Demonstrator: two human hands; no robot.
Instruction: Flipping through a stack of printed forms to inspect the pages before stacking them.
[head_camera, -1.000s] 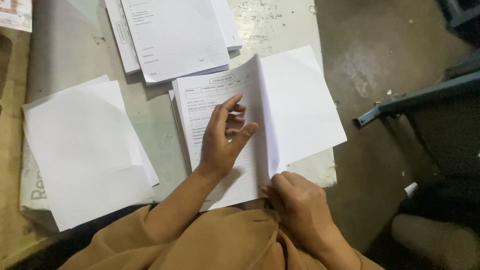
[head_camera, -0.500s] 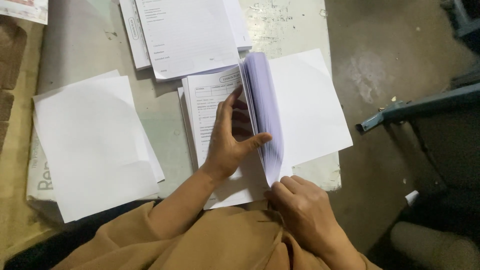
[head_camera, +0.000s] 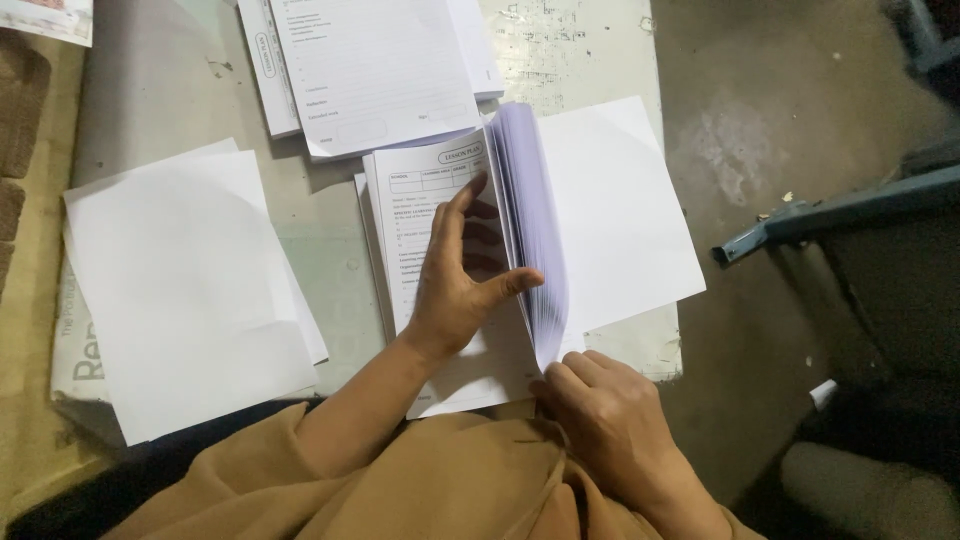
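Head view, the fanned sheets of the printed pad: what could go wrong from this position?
The fanned sheets stand on edge, checked only by the left hand thumb; they could flop over and lose the place. The right hand pinches just the bottom corner, so pages may crease. The blank sheet overhangs the table edge and might slide off.

Thick printed-form booklet (head_camera: 440, 270) lay mid-surface (head_camera: 160, 100); blank white sheet stack (head_camera: 185, 290) to its left, printed form pile (head_camera: 370, 70) behind, single white sheet (head_camera: 620, 210) to its right.

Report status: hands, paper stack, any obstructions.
Left hand flat on printed white form stack, thumb against fanned sheets. Right hand pinches their lower corner. Nothing blocking.
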